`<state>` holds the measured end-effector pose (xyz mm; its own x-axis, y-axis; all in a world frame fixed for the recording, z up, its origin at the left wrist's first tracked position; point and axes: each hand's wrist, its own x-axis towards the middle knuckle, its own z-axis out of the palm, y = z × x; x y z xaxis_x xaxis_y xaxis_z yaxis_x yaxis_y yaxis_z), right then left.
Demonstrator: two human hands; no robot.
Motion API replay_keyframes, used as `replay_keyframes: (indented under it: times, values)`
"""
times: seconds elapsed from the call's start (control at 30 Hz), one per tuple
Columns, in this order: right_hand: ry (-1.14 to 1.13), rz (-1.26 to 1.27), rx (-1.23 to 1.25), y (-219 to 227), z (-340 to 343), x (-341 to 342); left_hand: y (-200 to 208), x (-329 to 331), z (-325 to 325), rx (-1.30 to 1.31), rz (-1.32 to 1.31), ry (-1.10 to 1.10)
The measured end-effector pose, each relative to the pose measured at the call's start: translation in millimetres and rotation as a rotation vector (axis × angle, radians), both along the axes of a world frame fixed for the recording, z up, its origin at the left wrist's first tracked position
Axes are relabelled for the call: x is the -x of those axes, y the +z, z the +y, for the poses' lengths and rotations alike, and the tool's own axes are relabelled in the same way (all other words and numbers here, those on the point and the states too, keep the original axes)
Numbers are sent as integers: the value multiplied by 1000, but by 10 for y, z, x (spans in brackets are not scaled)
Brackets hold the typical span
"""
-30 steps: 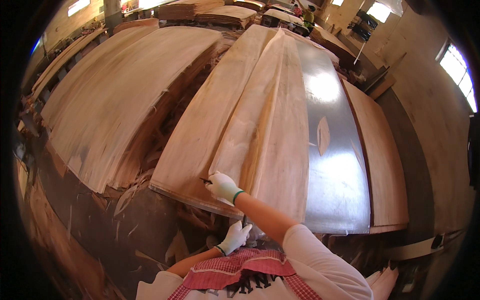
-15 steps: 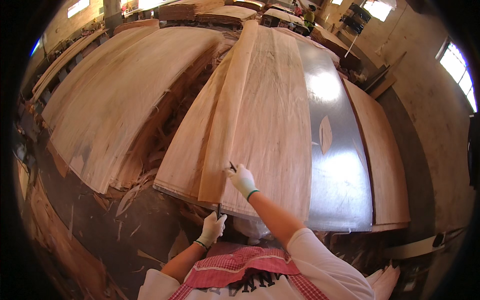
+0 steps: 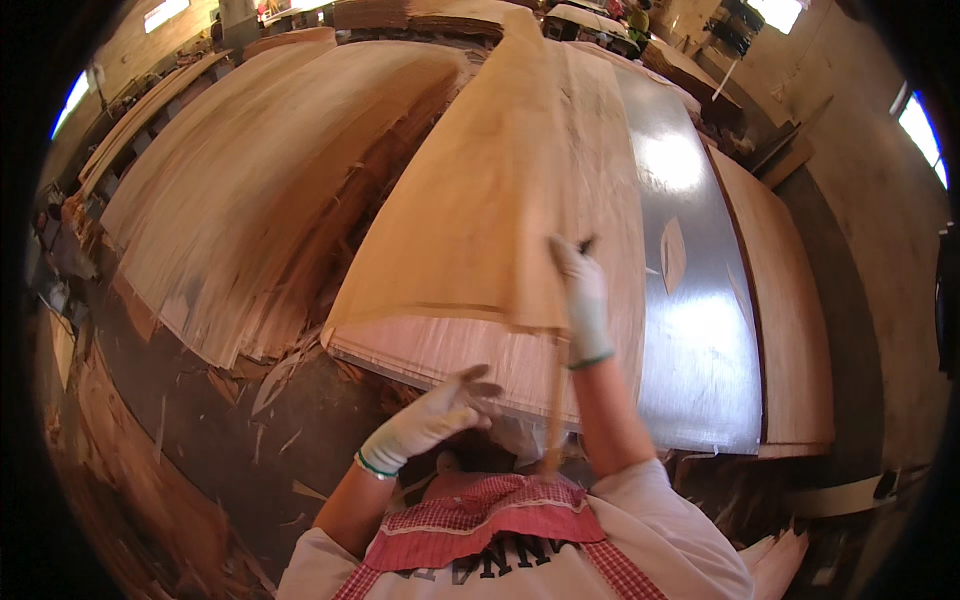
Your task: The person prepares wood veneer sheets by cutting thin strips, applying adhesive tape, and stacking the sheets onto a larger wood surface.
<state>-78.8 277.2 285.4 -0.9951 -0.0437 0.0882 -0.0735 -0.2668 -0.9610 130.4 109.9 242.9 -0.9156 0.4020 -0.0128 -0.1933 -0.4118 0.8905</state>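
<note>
My left hand [image 3: 425,422], in a white glove with a green cuff, hangs open over the near edge of a veneer stack [image 3: 430,352]. Its fingers are spread, with dark tips, and nothing is in them. My right hand [image 3: 583,300], gloved alike and blurred, is over the stack beside the right edge of a tan veneer sheet [image 3: 450,220]. Its fingers are bent; a small dark tip [image 3: 588,243] shows at them, too blurred to name. The sheet lies across the stack, its right side blurred. A thin strip [image 3: 555,400] hangs below it, beside my right wrist.
Another tall veneer stack [image 3: 250,180] with ragged edges stands to the left. On the right lie a shiny metal sheet [image 3: 690,370] with a veneer scrap [image 3: 673,257] on it, and a board stack [image 3: 790,330]. Scraps [image 3: 280,380] litter the dark floor.
The tan sheet now covers more of the stack's left side. My left hand has opened and come away from the edge. My right hand has moved farther away and to the right.
</note>
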Motion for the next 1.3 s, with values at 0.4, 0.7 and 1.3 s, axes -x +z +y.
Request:
replay_keyframes:
  times: [0.4,0.7,1.3]
  values:
    - [-246,-226,-852,-417,2927,-1079,-1095,-596,-1212,-460,-332,1146]
    - [-338,-79,-953,-894,4267,-565,-1748,295,-54,-287,-415,1247]
    - [-405,-150,-1351,-2045,6584,-389,-2054,363,2265,-8,-617,1057]
